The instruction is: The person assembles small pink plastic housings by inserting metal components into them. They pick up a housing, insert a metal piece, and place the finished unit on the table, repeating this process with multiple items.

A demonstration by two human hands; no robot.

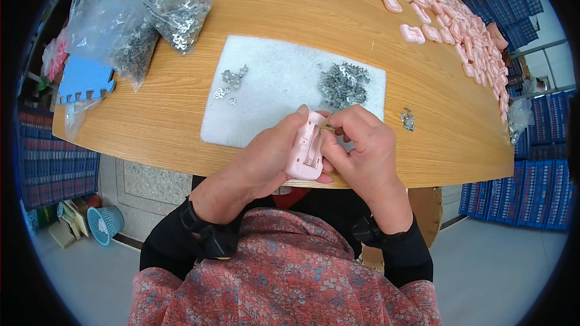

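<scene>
My left hand (266,154) is closed around a pale pink plastic casing (307,152), tilted with its hollow side up and a long slot showing. At the casing's upper right edge, my right hand (368,148) pinches a small metal piece (329,127); its exact shape is mostly covered by the fingers. Both hands are over the near edge of a white foam pad (272,78). A heap of small grey metal clips (344,87) lies on the pad beyond my right hand. Toward its left side are several loose, shiny metal pieces (232,78).
Clear plastic bags of metal parts (178,9) stand at the far left of the wooden table (272,6), beside a blue foam mat (84,78). Many pink casings (447,21) spread along the far right. A few metal bits (408,119) lie right of the pad.
</scene>
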